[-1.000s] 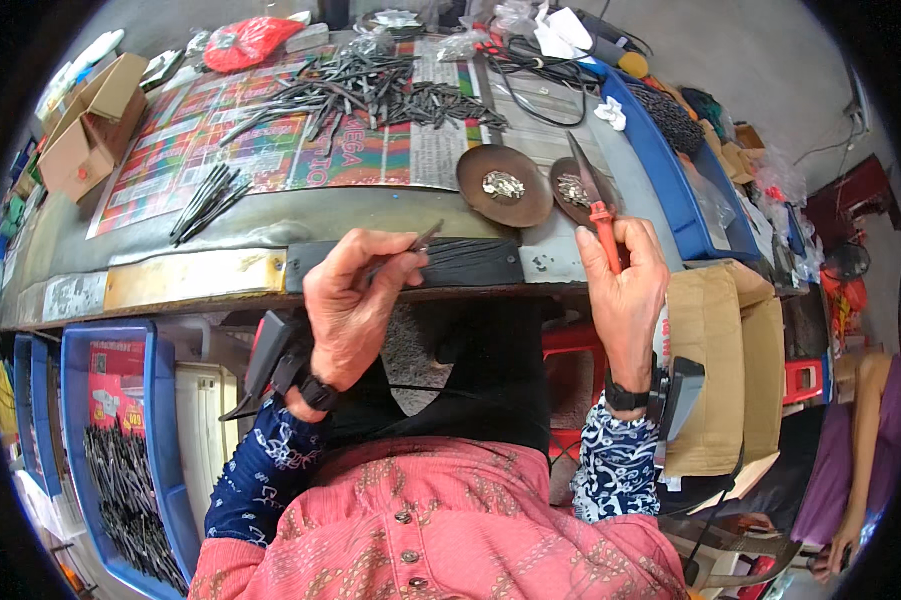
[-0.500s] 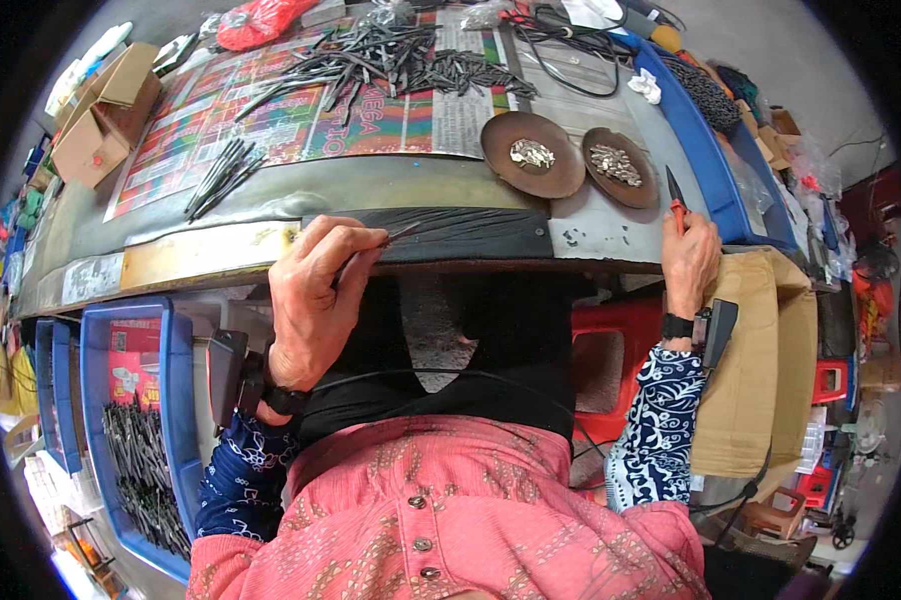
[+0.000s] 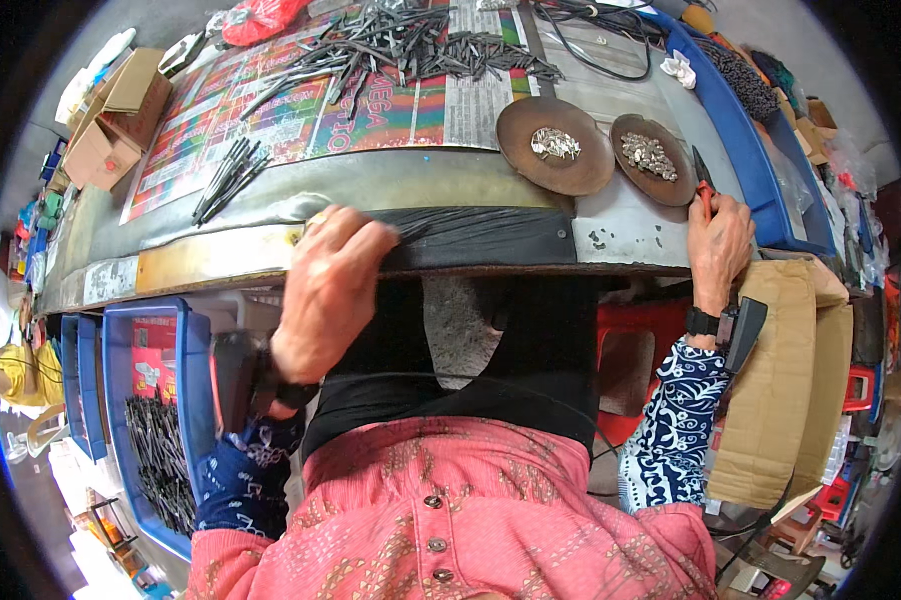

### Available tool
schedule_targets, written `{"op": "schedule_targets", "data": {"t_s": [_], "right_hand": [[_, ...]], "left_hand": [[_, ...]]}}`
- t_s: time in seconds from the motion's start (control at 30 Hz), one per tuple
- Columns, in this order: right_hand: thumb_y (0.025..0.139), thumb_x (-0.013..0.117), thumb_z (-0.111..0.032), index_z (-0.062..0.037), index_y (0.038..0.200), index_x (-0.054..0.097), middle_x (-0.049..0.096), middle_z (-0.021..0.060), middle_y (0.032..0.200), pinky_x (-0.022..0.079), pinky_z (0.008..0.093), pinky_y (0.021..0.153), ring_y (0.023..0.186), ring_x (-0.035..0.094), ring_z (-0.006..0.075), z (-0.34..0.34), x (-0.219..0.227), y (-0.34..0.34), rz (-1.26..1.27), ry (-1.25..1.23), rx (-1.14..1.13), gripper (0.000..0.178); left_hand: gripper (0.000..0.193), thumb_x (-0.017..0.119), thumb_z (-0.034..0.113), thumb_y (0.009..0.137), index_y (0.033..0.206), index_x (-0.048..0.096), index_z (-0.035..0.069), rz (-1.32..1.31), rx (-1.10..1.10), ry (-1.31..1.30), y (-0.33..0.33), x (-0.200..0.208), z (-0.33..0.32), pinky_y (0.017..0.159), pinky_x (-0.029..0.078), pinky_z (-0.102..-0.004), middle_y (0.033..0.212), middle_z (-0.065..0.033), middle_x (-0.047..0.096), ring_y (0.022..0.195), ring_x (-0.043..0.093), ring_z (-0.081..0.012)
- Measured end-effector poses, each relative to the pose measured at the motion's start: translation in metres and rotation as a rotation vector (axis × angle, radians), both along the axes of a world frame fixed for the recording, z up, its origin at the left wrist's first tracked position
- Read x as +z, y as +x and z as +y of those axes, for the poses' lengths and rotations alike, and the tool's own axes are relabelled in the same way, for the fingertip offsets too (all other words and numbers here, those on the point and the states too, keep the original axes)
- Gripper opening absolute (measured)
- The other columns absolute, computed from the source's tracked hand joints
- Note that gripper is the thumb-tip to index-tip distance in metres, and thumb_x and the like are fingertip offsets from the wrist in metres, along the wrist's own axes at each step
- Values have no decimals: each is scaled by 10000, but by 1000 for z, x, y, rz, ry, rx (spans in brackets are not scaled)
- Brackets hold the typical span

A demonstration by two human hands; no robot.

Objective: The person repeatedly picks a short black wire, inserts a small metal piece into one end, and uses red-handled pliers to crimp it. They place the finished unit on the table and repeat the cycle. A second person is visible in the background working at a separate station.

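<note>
At the table's front edge my left hand (image 3: 336,285) is curled, its fingertips smeared by motion over the dark strip (image 3: 471,238) along the edge. Whatever those fingers hold is too blurred to make out. Farther right, my right hand (image 3: 723,245) is closed around red-handled pliers (image 3: 704,185) with a dark, tapering tip that points away from me. Just left of the pliers are two shallow brown dishes, the larger dish (image 3: 516,150) and the smaller dish (image 3: 674,190), each with small silvery pieces. Several thin black strips (image 3: 229,182) lie in a bundle beyond my left hand.
A large heap of black strips (image 3: 401,45) covers printed sheeting at the back. An open carton (image 3: 121,120) stands far left. Blue bins flank me: a left bin (image 3: 196,350) with black strips, a right bin (image 3: 736,170). Cardboard (image 3: 761,390) stands below the right table edge.
My left hand has turned and dipped toward the dark edge strip; the thin dark piece seen in its pinch no longer shows. My right hand keeps its hold. The whole view has shifted slightly.
</note>
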State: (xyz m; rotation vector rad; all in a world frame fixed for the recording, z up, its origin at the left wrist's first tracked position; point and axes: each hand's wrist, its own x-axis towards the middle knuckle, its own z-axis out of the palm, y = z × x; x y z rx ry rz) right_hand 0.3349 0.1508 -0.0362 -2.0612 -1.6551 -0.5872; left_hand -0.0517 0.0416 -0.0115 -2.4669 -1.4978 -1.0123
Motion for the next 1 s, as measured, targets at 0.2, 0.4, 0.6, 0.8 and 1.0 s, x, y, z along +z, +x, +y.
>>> {"op": "schedule_targets", "data": {"t_s": [0.2,0.4,0.6,0.8,1.0], "right_hand": [[861,634,-330,-25,940,660,617,158,979,482,522,754,989,574,364,3,-1,-1,8,15,-6,316],[841,683,-305,-41,1035,655,598,153,1048,460,499,799,1008,551,366,-18,6,-11,-23,70,21,328],[833,686,-180,-42,929,658,619,121,947,440,431,798,907,559,324,-65,32,-66,122,239,437,170],[779,743,-140,-32,833,627,600,91,778,435,395,696,748,548,294,-111,38,-161,494,159,994,167],[804,740,-139,-14,788,590,555,96,719,424,364,611,671,514,278,-121,38,-192,722,83,1129,196]], "left_hand": [[128,559,-15,722,832,541,48,-35,-54,21,36,-13,28,714,470,-431,806,-135,522,816,540,-354],[76,616,-15,780,840,591,24,-250,-63,52,34,-9,20,656,463,-392,768,-140,551,729,560,-354],[105,660,-50,811,900,637,-1,-679,-93,-162,27,-1,-13,566,437,-260,747,-80,592,600,540,-136],[92,627,-39,868,952,653,-11,-960,-122,-383,37,10,-37,595,427,-200,764,7,617,666,508,-27],[160,590,-54,912,1067,625,-33,-1153,-244,-477,45,12,-51,677,429,-168,892,9,614,772,519,-18]]}}
